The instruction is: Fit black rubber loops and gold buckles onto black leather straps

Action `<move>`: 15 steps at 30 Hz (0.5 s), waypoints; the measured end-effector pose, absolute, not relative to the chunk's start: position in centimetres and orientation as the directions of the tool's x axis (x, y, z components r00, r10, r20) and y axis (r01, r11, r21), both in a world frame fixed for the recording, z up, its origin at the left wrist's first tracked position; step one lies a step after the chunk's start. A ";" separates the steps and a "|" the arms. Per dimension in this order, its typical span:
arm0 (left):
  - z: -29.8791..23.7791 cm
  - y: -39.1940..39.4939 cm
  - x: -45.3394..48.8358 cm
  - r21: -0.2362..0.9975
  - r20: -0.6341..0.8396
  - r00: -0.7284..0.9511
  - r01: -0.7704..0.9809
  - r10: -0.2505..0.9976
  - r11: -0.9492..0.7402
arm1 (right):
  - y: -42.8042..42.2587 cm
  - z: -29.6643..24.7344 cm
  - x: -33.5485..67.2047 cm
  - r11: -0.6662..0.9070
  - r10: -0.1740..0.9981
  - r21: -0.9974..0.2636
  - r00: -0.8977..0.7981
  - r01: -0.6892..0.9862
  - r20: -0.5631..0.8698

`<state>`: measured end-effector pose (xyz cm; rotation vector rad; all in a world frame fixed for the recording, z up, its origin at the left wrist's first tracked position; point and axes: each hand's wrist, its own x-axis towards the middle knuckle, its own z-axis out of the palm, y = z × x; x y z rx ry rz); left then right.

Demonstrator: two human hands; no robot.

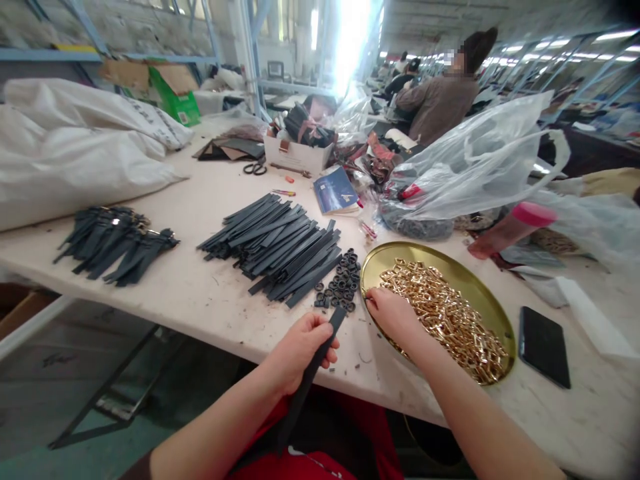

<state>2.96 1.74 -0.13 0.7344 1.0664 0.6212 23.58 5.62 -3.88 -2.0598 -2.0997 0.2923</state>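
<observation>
My left hand (pixel 300 343) is closed around a dark strap (pixel 306 385), which slants from just past my fingertips down toward my lap. At the left rim of a round gold-coloured tray (pixel 457 270), my right hand (pixel 393 313) has its fingertips pinched together; what they hold, if anything, I cannot make out. Small shiny gold metal buckles (pixel 450 320) are heaped in the tray. Between the hands and beyond them lies a cluster of small black strap loops (pixel 345 280). A large pile of flat dark straps (pixel 280 243) spreads over the table to the left of these loops.
Dark straps with metal fittings (pixel 117 243) lie bunched at the left, near a white sack (pixel 75 153). A phone (pixel 544 347) rests right of the tray. Farther back are a blue booklet (pixel 336 190), scissors (pixel 255 168), a plastic bag (pixel 470 167) and a seated person (pixel 440 100).
</observation>
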 end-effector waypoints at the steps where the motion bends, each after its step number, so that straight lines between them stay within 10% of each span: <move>1: -0.1 1.5 2.9 0.775 -0.557 0.364 -0.095 0.747 0.625 | 5.8 -4.2 23.6 0.020 1.000 -0.277 -0.021 0.961 0.000; 7: 0.3 0.9 2.9 0.743 -0.586 0.411 -0.072 0.698 0.666 | 4.0 -3.5 22.7 -0.045 0.994 -0.552 0.095 0.832 0.062; 10: -0.2 0.9 3.4 0.766 -0.557 0.450 -0.047 0.698 0.641 | 2.2 -2.8 20.7 -0.117 0.991 -0.922 0.111 0.369 -0.081; 15: -1.7 1.4 3.6 0.868 -0.478 0.351 0.050 0.805 0.494 | -0.1 -2.5 17.6 -0.267 0.961 -0.949 0.028 -0.167 -0.275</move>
